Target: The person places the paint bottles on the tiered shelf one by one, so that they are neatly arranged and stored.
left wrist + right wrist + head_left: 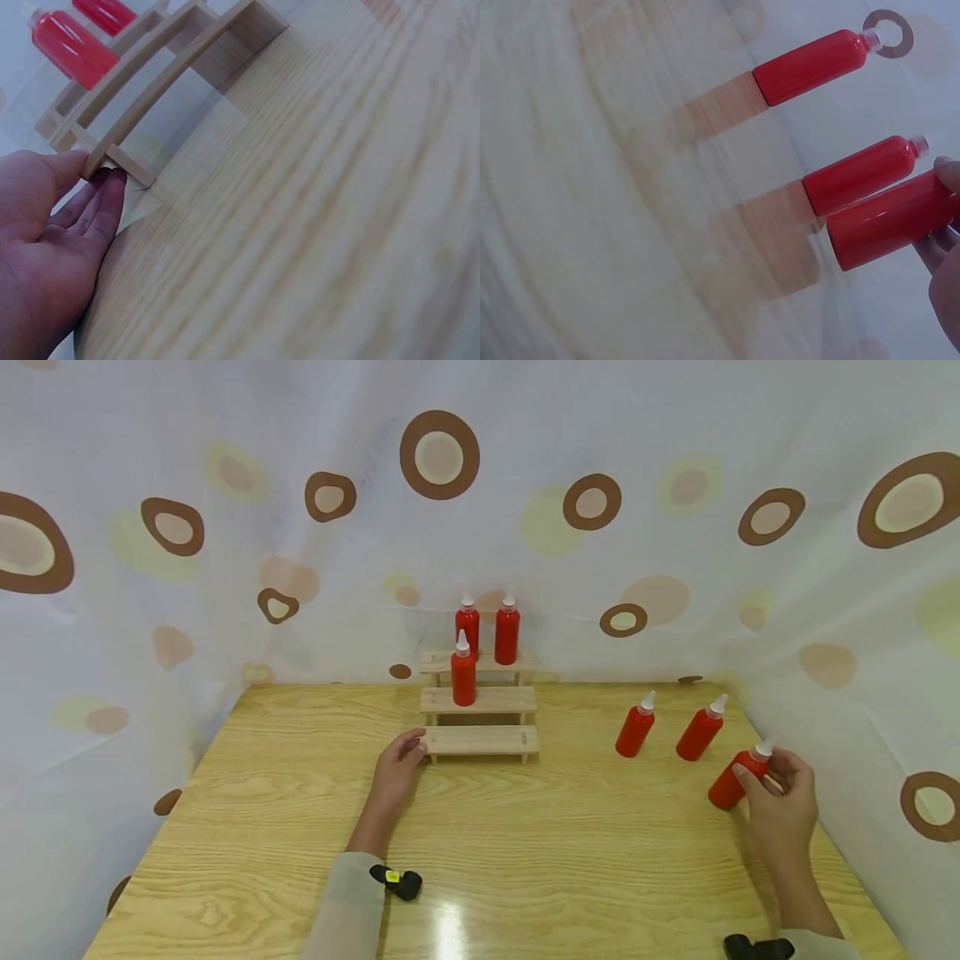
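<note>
My right hand (786, 806) grips a red squeeze bottle (729, 783) with a white nozzle by its upper part, at the table's right side. In the right wrist view the bottle's base (838, 244) faces the table. At the left end of the lowest step of a wooden three-step rack (480, 740), my left hand (396, 770) pinches the board. Its thumb is at the board's end and its fingers curl beneath, as the left wrist view shows. Two red bottles (507, 637) stand on the top step and one red bottle (464, 680) on the middle step.
Two more red bottles (635, 731) (699, 733) stand on the wood-grain table (540, 835), between the rack and my right hand. A patterned white sheet (525, 460) rises behind the table and along both sides.
</note>
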Tool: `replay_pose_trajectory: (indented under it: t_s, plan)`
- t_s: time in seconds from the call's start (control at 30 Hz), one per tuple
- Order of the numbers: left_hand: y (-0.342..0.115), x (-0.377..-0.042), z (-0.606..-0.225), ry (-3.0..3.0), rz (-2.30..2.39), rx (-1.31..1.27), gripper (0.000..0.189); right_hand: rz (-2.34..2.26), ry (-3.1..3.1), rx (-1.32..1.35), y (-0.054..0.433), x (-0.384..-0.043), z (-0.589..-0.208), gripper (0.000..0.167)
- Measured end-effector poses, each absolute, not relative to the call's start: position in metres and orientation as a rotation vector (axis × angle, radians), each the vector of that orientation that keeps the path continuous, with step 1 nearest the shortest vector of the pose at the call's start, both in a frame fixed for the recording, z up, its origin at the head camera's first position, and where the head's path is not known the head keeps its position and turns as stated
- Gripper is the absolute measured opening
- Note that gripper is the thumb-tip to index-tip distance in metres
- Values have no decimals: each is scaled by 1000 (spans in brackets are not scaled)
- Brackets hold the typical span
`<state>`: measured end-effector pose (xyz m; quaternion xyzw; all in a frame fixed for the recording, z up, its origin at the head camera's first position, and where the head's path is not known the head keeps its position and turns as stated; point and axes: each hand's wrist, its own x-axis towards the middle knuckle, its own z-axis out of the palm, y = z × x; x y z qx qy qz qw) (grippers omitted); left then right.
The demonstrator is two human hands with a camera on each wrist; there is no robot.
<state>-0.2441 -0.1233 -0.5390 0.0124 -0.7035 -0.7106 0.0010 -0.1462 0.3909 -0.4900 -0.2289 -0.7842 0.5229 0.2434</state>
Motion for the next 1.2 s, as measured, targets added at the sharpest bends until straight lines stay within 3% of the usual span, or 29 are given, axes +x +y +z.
replay_pose_trajectory:
  t_s: [0.7, 1.2]
  plan:
    - [-125, -245, -538, -2210, -2242, 73, 34, 1636, -1990, -306, 332, -157, -455, 59]
    - [-125, -243, -536, -2210, -2241, 60, 34, 1724, -2097, -83, 263, -197, -442, 58]
